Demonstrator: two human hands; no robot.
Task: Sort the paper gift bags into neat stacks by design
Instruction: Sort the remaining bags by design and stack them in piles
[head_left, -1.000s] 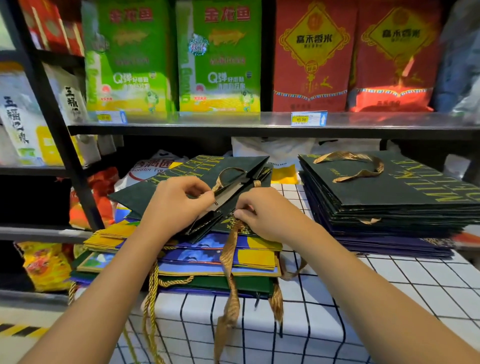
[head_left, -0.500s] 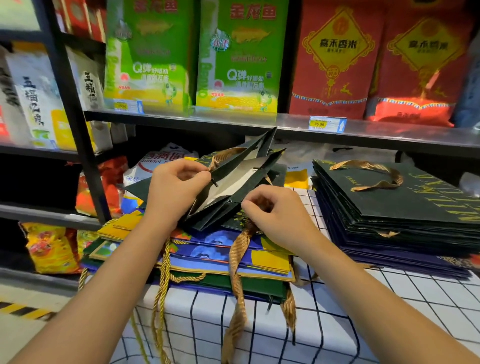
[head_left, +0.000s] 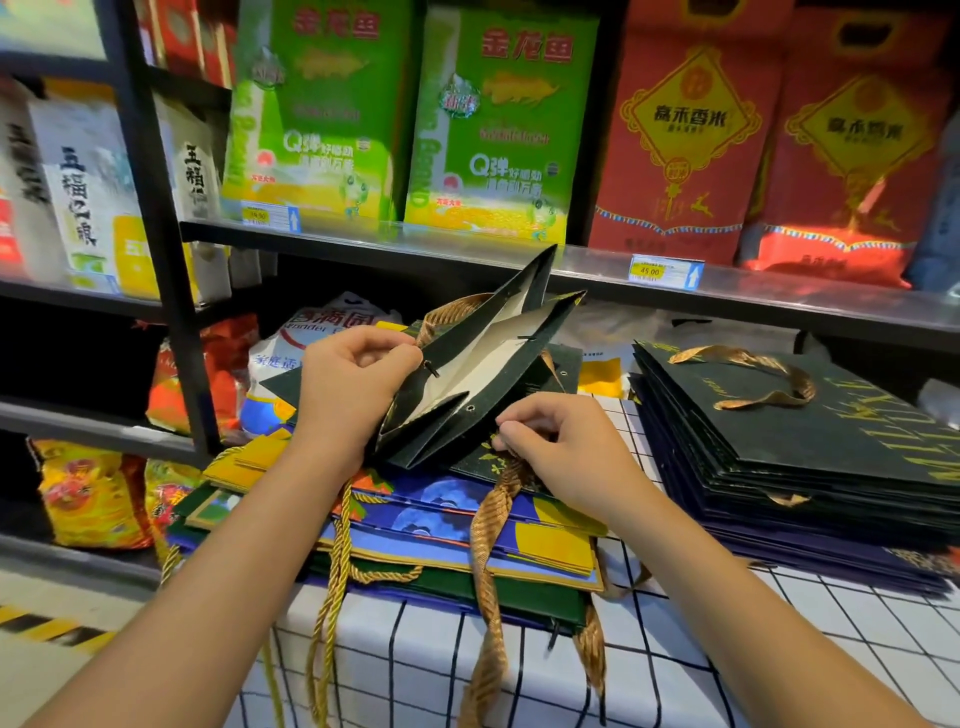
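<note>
While a tidy stack of dark green paper bags (head_left: 810, 441) sits far right on the white grid table (head_left: 675, 675), left hand (head_left: 353, 384) pinches an opened dark green bag (head_left: 467, 384), right hand (head_left: 566, 447) pinches its gold ribbon (head_left: 485, 545), over the unsorted mixed pile (head_left: 415, 530) at left, likely half done.

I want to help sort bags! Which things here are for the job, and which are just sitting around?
For the job: dark green bag in both hands, mixed pile, neat green stack.
Just there: green rice boxes, red rice bags, price tag.
</note>
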